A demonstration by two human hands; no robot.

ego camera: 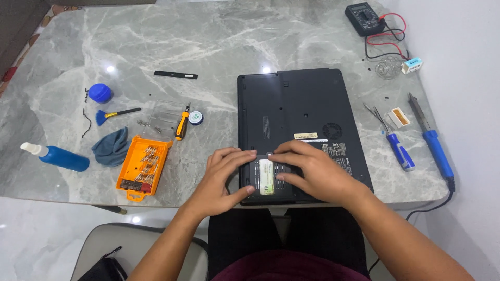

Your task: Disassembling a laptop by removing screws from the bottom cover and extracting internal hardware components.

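Both of my hands are resting on the underside of a black laptop (pixel 291 112) that is lying bottom-up on the grey marble table (pixel 208 47), its near edge at the table's front edge, just ahead of my lap. My left hand (pixel 221 179) is lying with fingers loosely spread, fingertips (pixel 245 154) touching the near left part of the base and thumb pressing beside a small dark module with a pale label (pixel 266 177) that is sitting in an open bay. My right hand (pixel 312 171) is lying flat over the right side of that bay, fingers held close together and pointing left, fingertips at the bay's upper rim. Neither hand is pinching anything that I can see; both are pressing down on flat surfaces.

Working outward to my left: an orange bit case (pixel 144 167) is lying open near the table edge, with a clear lid (pixel 164 117) beyond it and an orange-handled screwdriver (pixel 181 125) just beside that. A grey cloth (pixel 112 148), a blue bottle (pixel 57 157) on its side, a blue brush (pixel 115 114) and a blue blower bulb (pixel 99 93) are lying further left. A thin black strip (pixel 175 75) is lying apart, toward the far side.

To my right: a blue-handled screwdriver (pixel 400 151), tweezers (pixel 376 115) and a blue soldering iron (pixel 432 140) are lying near the wall. A black multimeter (pixel 364 18) with red leads is sitting at the far corner.
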